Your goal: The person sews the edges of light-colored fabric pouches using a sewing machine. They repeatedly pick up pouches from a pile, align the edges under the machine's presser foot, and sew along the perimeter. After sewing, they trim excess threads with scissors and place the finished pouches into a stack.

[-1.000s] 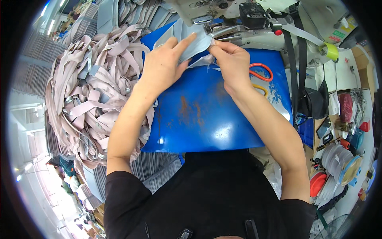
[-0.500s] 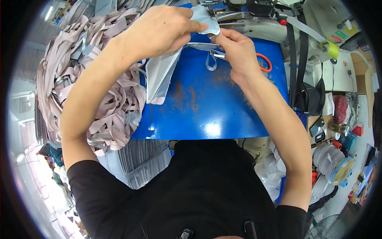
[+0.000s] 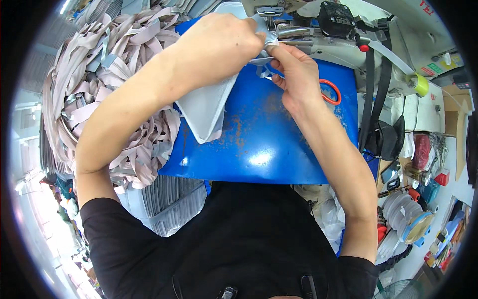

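My left hand [image 3: 234, 45] curls over the pale grey fabric piece [image 3: 201, 117] at the sewing machine's presser foot [image 3: 269, 12], hiding much of it. The piece hangs toward me over the blue work surface [image 3: 254, 149], its lower corner near the middle. My right hand [image 3: 294, 74] pinches the fabric just right of my left, below the foot, with its lower fingers bent. Orange-red scissor handles [image 3: 337, 92] lie behind my right hand. A small loop of strap [image 3: 262, 70] hangs between my hands.
A big heap of pink-grey straps [image 3: 84, 84] covers the left side, with stacked grey panels [image 3: 159, 204] below. At the right are black straps [image 3: 368, 99], a yellow-green tape roll [image 3: 418, 84], white spools [image 3: 398, 212] and assorted small items.
My left hand has shifted right, from an extended finger to curled fingers over the fabric. The panel has swung down toward me over the blue surface. My right hand stays pinched near the foot.
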`<action>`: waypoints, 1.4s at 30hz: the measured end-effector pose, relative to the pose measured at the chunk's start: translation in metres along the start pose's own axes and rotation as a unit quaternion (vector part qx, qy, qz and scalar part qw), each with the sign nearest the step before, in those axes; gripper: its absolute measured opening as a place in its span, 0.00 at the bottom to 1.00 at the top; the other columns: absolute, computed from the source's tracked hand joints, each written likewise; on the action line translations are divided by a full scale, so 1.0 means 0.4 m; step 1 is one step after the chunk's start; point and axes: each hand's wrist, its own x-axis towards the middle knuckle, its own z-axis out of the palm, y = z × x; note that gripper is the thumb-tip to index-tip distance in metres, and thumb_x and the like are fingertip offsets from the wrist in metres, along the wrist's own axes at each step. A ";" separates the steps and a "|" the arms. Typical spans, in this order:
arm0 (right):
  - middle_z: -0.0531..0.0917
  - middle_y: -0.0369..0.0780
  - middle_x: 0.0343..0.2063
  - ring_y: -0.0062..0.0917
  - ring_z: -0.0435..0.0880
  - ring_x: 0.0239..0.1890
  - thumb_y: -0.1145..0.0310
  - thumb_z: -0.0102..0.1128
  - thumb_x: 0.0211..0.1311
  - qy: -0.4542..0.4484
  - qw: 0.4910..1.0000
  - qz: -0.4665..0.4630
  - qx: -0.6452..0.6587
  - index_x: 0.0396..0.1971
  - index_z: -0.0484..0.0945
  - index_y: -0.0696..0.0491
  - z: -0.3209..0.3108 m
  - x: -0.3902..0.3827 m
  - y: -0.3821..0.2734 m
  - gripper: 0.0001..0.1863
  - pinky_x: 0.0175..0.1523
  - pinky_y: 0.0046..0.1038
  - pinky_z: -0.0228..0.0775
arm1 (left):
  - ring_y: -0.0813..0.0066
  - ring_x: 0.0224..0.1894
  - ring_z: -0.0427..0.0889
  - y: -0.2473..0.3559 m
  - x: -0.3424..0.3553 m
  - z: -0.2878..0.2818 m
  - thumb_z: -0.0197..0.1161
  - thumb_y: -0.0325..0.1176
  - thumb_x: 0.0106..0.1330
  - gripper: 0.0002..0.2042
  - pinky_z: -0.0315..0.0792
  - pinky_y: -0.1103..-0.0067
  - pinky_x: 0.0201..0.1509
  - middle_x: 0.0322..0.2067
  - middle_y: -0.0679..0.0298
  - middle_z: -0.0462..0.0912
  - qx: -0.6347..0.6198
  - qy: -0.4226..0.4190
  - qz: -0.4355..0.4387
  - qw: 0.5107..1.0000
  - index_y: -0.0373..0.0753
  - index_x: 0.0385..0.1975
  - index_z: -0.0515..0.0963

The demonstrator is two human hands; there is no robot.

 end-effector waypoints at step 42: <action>0.83 0.31 0.31 0.12 0.79 0.32 0.69 0.60 0.75 -0.146 0.974 -0.158 -0.071 0.59 0.79 0.61 -0.106 -0.080 0.067 0.18 0.39 0.18 0.71 | 0.56 0.52 0.81 0.168 -0.102 0.135 0.61 0.22 0.62 0.21 0.77 0.66 0.52 0.52 0.52 0.81 -0.280 0.239 -0.191 0.910 0.40 0.56 0.83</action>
